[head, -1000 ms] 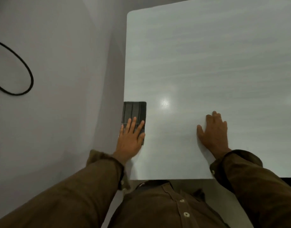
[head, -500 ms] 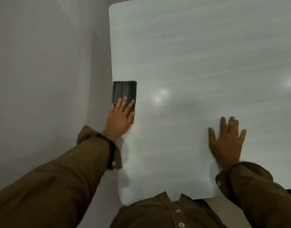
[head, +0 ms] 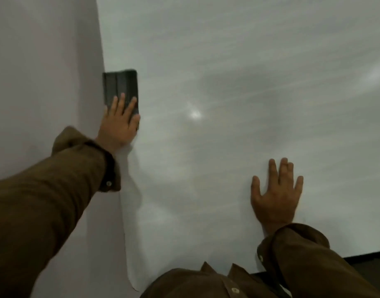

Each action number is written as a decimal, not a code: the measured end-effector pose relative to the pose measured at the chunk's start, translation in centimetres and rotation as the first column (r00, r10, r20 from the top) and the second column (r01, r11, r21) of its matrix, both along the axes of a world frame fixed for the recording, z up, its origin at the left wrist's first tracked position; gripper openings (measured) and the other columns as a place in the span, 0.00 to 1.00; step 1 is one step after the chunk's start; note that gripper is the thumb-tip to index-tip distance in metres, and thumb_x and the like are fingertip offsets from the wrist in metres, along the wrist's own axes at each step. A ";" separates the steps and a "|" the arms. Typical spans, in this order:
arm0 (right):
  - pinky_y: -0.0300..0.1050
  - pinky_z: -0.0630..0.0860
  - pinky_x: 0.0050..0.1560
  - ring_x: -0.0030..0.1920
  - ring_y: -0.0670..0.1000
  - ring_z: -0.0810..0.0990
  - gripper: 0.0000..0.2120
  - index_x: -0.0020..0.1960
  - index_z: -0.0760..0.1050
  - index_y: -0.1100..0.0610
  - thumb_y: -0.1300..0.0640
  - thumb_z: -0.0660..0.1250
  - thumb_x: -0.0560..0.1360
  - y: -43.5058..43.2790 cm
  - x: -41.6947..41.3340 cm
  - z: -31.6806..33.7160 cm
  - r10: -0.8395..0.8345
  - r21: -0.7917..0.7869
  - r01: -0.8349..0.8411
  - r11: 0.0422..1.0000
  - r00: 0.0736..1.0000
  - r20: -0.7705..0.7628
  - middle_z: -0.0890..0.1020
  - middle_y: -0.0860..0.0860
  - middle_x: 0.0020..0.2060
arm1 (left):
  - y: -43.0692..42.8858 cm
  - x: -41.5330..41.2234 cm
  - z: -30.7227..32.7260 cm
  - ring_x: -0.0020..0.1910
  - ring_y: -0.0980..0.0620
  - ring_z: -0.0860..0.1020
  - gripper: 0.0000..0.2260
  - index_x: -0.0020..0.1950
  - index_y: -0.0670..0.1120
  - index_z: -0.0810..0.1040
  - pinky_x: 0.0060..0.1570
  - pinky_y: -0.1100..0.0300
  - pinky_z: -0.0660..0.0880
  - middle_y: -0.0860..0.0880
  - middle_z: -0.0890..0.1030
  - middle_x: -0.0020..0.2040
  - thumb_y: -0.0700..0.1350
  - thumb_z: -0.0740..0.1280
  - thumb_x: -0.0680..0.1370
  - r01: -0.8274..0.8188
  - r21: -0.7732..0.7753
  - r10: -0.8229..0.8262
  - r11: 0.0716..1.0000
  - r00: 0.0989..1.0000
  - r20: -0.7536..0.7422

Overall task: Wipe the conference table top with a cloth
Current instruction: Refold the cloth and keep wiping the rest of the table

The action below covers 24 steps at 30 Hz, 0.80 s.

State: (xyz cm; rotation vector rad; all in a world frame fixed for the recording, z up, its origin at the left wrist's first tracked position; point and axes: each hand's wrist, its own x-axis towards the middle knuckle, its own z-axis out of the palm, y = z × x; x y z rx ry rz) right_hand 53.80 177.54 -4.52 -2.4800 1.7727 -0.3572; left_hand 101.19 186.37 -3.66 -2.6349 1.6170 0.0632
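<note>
Mostly the pale surface (head: 238, 72) lay bare, running ahead and to the right past the frame, with a bright spot of reflected light near its middle. Its left edge ran from the top of the view down to a rounded near-left corner beside the person's chest, and pale floor (head: 38, 72) lay beyond that edge. The near edge showed at the lower right, with a dark strip below it.

A dark folded cloth (head: 120, 87) lay right at the left edge, its long side along it, well ahead of the near corner. The left hand (head: 118, 123) was flat and open on the cloth's near end, fingers spread forward over it, the palm partly on the surface behind, gripping nothing. The right hand (head: 275, 194) lay well apart to the right, near the near edge, flat on the bare surface with fingers splayed, holding nothing. Both wore brown sleeves (head: 56, 201).
</note>
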 end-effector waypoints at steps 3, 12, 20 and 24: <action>0.62 0.54 0.77 0.78 0.58 0.61 0.30 0.76 0.66 0.57 0.43 0.59 0.79 -0.1 0.0 -0.1 0.001 0.011 -0.001 1.000 1.000 0.006 0.65 0.59 0.76 | -6.6 -3.2 0.0 0.78 0.37 0.54 0.26 0.80 0.49 0.56 0.74 0.39 0.49 0.39 0.56 0.79 0.57 0.46 0.84 -0.232 -0.041 0.230 0.972 0.972 -0.053; 0.62 0.51 0.77 0.78 0.57 0.59 0.30 0.77 0.64 0.55 0.43 0.58 0.79 0.2 -0.4 0.1 0.009 0.066 -0.013 0.998 0.998 0.059 0.63 0.58 0.77 | -5.9 -22.0 -0.4 0.77 0.39 0.61 0.25 0.78 0.49 0.64 0.73 0.37 0.58 0.41 0.63 0.77 0.56 0.52 0.82 -0.073 -0.127 0.056 0.989 0.990 -0.132; 0.67 0.49 0.76 0.79 0.59 0.54 0.30 0.78 0.60 0.57 0.42 0.54 0.81 -0.2 -0.8 0.5 0.040 0.174 -0.056 0.983 0.995 0.093 0.59 0.61 0.78 | 14.9 -40.9 2.7 0.80 0.51 0.46 0.28 0.80 0.57 0.52 0.75 0.46 0.54 0.51 0.49 0.81 0.62 0.54 0.82 -0.352 0.043 0.352 0.935 0.906 -0.234; 0.69 0.49 0.76 0.79 0.62 0.54 0.31 0.77 0.60 0.60 0.44 0.57 0.79 -0.2 -1.3 0.9 0.089 0.229 -0.118 0.966 0.987 0.133 0.59 0.64 0.77 | 19.2 -42.3 3.6 0.80 0.52 0.41 0.39 0.81 0.54 0.45 0.74 0.51 0.49 0.51 0.41 0.81 0.72 0.52 0.77 -0.609 0.128 0.622 0.783 0.755 -0.209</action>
